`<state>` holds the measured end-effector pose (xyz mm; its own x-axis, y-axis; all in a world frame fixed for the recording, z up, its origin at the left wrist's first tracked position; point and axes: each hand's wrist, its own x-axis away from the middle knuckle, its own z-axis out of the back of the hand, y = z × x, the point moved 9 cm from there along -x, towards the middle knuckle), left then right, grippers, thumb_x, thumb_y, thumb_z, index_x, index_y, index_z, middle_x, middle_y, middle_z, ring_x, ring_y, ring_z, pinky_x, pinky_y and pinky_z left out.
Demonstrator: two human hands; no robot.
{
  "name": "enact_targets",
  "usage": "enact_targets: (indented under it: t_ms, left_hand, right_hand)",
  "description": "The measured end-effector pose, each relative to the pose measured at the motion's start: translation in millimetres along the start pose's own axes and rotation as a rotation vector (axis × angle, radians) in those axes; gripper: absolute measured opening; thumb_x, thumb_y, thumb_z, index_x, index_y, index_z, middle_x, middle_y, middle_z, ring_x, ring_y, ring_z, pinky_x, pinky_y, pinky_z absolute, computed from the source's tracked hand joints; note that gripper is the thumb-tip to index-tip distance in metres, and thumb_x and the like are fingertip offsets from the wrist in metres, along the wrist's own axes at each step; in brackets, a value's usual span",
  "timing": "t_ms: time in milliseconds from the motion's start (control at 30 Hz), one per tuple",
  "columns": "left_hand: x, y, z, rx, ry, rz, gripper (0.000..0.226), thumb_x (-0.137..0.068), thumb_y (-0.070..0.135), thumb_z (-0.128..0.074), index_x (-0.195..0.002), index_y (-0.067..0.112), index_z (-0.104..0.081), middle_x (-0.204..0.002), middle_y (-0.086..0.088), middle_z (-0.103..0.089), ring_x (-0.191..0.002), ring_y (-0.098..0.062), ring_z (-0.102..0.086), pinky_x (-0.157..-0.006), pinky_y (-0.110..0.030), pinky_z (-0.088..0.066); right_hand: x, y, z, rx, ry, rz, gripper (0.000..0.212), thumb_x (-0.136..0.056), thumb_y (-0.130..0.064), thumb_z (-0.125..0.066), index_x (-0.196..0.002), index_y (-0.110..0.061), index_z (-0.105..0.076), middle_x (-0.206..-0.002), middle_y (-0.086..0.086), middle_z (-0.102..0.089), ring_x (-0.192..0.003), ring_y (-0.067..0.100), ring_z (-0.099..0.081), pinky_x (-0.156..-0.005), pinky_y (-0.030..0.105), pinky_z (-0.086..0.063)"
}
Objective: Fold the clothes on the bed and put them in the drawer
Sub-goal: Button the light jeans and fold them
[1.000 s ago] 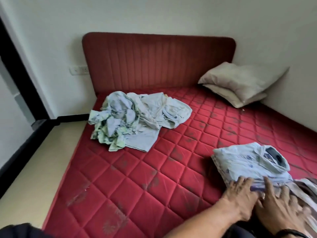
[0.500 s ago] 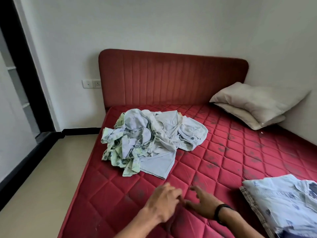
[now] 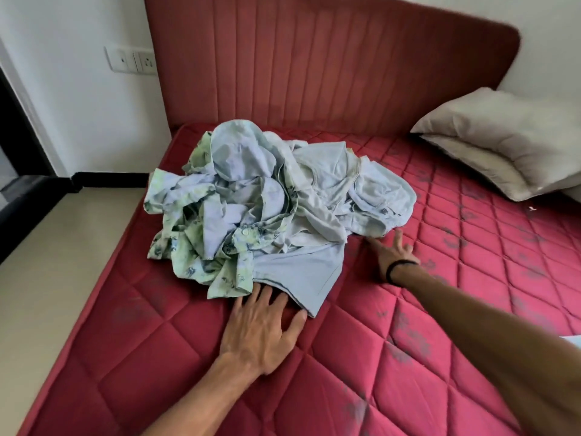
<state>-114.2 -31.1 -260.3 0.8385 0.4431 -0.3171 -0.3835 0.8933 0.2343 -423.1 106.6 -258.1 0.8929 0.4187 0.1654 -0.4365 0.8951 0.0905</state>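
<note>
Reaching across the mattress [image 3: 157,357], both hands arrive at the near edge of the clothes pile [image 3: 270,209]. Left hand [image 3: 261,328]: palm down, fingers spread and straight, fingertips touching the hem of the pale blue garment [image 3: 301,275] at the pile's front; nothing is gripped. Right hand [image 3: 391,256]: fingers extended toward the pile's right edge, forefinger touching or just short of the cloth; which one cannot be told. It holds nothing. A black band [image 3: 401,269] sits on the right wrist.

Pile: crumpled, unfolded, lying on the left half of the red quilted mattress, near the headboard [image 3: 314,64]. A green printed shirt [image 3: 201,256] forms its left side.

Two pillows [image 3: 503,136] are stacked at the far right corner. A wall socket [image 3: 132,59] sits left of the headboard.
</note>
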Motion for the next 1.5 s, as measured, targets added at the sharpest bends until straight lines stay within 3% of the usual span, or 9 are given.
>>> enact_targets:
  t_ms: [167, 533, 667, 800, 933, 1100, 1233, 1333, 1500]
  left_hand:
    - [1, -2, 16, 0.207, 0.164, -0.029, 0.037, -0.103, 0.058, -0.040, -0.114, 0.030, -0.061, -0.125, 0.009, -0.055, -0.121, -0.013, -0.051, -0.102, -0.035, -0.047]
    - [0, 2, 2, 0.051, 0.123, -0.009, 0.028, -0.103, 0.043, -0.042, -0.123, 0.039, -0.062, -0.098, 0.011, -0.050, -0.090, -0.012, -0.052, -0.069, -0.029, -0.055]
    - [-2, 13, 4, 0.001, -0.081, 0.187, 0.054, -0.098, 0.059, -0.031, -0.130, 0.031, -0.064, -0.121, -0.004, -0.062, -0.113, -0.027, -0.059, -0.098, -0.040, -0.051]
    - [-2, 31, 42, 0.318, -0.331, 0.449, 0.097, -0.086, 0.081, -0.047, -0.161, 0.026, -0.020, -0.154, -0.015, -0.042, -0.139, -0.036, -0.045, -0.111, -0.042, -0.041]
    - [-20, 44, 143, 0.410, 0.035, 0.275, 0.127, -0.071, 0.078, -0.069, -0.160, 0.039, 0.012, -0.166, -0.012, -0.021, -0.150, -0.034, -0.031, -0.116, -0.046, -0.036]
    - [11, 155, 308, 0.442, 0.322, -0.211, 0.112, -0.069, 0.090, -0.064, -0.155, 0.026, -0.030, -0.156, 0.010, -0.040, -0.143, -0.007, -0.039, -0.119, -0.030, -0.035]
    - [81, 211, 365, 0.373, 0.523, -0.230, 0.118, -0.076, 0.079, -0.067, -0.164, 0.026, -0.008, -0.170, -0.003, -0.011, -0.157, -0.018, -0.012, -0.126, -0.036, -0.023]
    - [110, 216, 397, 0.148, 0.607, -0.201, 0.091, -0.081, 0.059, -0.070, -0.158, 0.038, -0.025, -0.169, -0.007, -0.011, -0.155, -0.028, -0.017, -0.124, -0.046, -0.027]
    - [107, 173, 448, 0.294, 0.597, -0.312, 0.050, -0.093, 0.027, -0.074, -0.127, 0.024, -0.037, -0.105, 0.002, -0.067, -0.075, -0.011, -0.067, -0.065, -0.026, -0.058]
  right_hand:
    - [-28, -6, 42, -0.037, 0.254, 0.122, 0.060, -0.087, -0.015, -0.066, -0.140, -0.011, -0.039, -0.116, 0.021, -0.064, -0.116, 0.042, -0.059, -0.083, 0.048, -0.056]
    - [51, -67, 107, 0.443, 0.234, 0.433, 0.031, -0.098, -0.040, -0.057, -0.120, -0.020, -0.067, -0.118, 0.007, -0.070, -0.113, 0.030, -0.067, -0.086, 0.037, -0.053]
    - [152, -71, 191, 0.576, 0.535, 0.690, 0.016, -0.079, -0.038, -0.074, -0.079, -0.022, -0.071, -0.069, 0.003, -0.069, -0.062, 0.028, -0.070, -0.049, 0.032, -0.043]
    - [255, -28, 322, 0.482, 0.820, 0.869, 0.018, -0.075, -0.034, -0.058, -0.066, -0.019, -0.062, -0.057, 0.006, -0.059, -0.047, 0.031, -0.062, -0.038, 0.036, -0.049]
    - [345, 6, 429, 0.484, 0.992, 0.975, 0.017, -0.078, -0.030, -0.048, -0.077, -0.018, -0.061, -0.069, 0.001, -0.061, -0.062, 0.032, -0.065, -0.044, 0.033, -0.044]
    - [457, 34, 532, 0.553, 1.045, 0.795, 0.010, -0.079, -0.029, -0.066, -0.081, -0.020, -0.067, -0.082, 0.001, -0.072, -0.073, 0.034, -0.071, -0.056, 0.036, -0.050]
    - [523, 43, 580, 0.511, 1.035, 0.646, 0.017, -0.082, -0.037, -0.061, -0.073, -0.022, -0.061, -0.075, 0.006, -0.069, -0.071, 0.037, -0.067, -0.062, 0.037, -0.048]
    - [559, 59, 606, 0.508, 1.057, 0.565, 0.017, -0.083, -0.032, -0.067, -0.071, -0.023, -0.060, -0.071, 0.006, -0.066, -0.068, 0.036, -0.065, -0.064, 0.039, -0.050]
    - [636, 90, 666, 0.471, 1.289, 0.586, 0.027, -0.075, -0.057, -0.034, -0.061, -0.033, -0.034, -0.071, 0.014, -0.065, -0.068, 0.041, -0.064, -0.062, 0.037, -0.039]
